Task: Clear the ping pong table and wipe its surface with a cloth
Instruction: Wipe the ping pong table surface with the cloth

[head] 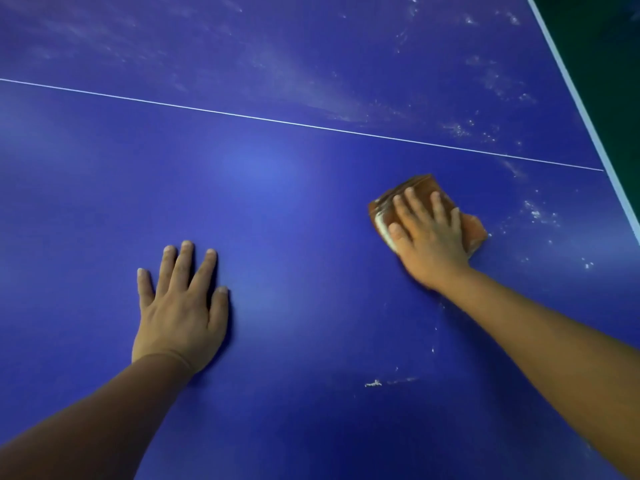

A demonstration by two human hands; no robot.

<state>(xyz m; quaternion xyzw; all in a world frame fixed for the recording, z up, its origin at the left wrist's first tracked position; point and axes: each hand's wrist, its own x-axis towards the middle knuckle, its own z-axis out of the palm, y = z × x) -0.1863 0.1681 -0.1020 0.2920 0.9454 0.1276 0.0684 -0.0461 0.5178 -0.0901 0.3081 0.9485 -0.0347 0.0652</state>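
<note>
1. Head view: the blue table [277, 209] fills the frame; nothing that would need clearing is seen on this part, so the wiping step is judged to be in hand.
2. The cloth [420, 188], orange-brown and folded into a pad, is laid flat on the table towards the right, below the white centre line [242, 114] and near the white-edged border [588, 109].
3. The right hand [429, 237] is pressed palm-down on the cloth, fingers straight and slightly spread, nothing pinched; the flat press is judged to spread the load so that the whole pad rubs the surface.
4. The left hand [180, 306] is laid flat on bare table well apart from the cloth, fingers straight and holding nothing; it is likely placed there as a brace for the lean forward.
5. White smears [498, 81] are seen beyond the line and to the right of the cloth, and small flecks [374, 383] nearer the body, while the middle looks clean. The cloth is thus judged to be set at the border of the dirty zone, with much wiping left.
</note>
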